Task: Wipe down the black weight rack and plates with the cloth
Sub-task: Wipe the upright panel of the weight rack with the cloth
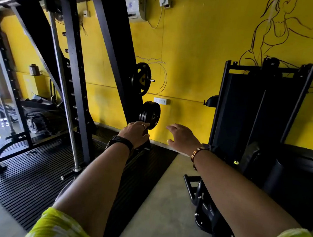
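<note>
left hand (136, 133) at the stacked black plates (150, 115), right hand (183, 138) spread nearby.

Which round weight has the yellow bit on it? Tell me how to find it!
Find the black weight rack against the yellow wall and follow its slanted beam down. It carries weights at two heights: the upper plate hangs alone above a stack of plain black plates. Only the upper one shows a yellow patch and grip holes.

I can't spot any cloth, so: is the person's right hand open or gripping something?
Open. The right hand is spread and relaxed before the yellow wall, holding nothing; no cloth shows in it.
</note>
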A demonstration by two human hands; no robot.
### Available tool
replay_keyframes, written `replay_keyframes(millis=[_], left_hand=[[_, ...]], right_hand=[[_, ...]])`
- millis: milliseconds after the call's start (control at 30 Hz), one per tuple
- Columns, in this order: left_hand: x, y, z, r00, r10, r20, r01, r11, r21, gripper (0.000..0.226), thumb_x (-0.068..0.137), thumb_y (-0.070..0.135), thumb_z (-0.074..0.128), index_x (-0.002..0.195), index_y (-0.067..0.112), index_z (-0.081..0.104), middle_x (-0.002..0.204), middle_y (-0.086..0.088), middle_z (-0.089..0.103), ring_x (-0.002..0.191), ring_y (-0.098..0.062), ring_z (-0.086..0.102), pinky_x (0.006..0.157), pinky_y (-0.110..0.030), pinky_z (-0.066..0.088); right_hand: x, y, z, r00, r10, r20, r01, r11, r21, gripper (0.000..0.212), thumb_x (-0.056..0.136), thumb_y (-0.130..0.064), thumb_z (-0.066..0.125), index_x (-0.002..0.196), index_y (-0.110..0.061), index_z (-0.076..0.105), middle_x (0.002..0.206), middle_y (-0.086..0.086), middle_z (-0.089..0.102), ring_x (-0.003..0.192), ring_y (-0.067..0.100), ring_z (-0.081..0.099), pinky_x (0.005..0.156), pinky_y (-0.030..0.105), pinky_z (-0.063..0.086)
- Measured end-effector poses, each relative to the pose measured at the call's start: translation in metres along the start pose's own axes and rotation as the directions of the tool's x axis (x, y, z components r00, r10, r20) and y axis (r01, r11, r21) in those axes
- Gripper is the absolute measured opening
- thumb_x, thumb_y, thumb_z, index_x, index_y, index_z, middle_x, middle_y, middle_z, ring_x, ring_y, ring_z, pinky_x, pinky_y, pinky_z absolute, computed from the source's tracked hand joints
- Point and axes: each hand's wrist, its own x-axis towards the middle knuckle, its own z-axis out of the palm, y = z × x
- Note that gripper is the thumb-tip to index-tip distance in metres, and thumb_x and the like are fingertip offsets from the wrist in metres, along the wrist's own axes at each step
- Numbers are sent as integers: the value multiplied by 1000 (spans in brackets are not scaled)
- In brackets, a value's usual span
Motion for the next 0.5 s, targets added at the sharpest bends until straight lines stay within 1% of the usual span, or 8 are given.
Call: replay_keyframes(millis=[200,367,500], left_hand=[[48,-37,0,1000,16,-6,-16,1000,0,54,100,35,48,151,25,32,154,1,35,138,-26,35,106,-38,37],[87,-66,5,996,86,-9,-86,996,1,51,100,34,50,148,22,37,150,-3,39,136,-28,38,105,-40,39],[119,-91,11,991,130,-14,-130,991,-17,53,99,34,52,148,23,37,150,-2,41,136,-27,39,106,-40,39]], right_hand=[[49,0,12,996,93,6,-93,995,-32,58,95,-24,53,149,-14,33,153,7,34,140,22,31,111,31,26],[88,-4,26,992,126,-2,-126,990,-56,59,95,-26,54,149,-15,32,154,8,33,141,22,30,112,32,25],[115,-6,39,989,147,-22,-149,986,-76,58,96,-26,54,148,-14,33,153,6,34,140,22,32,111,32,27]])
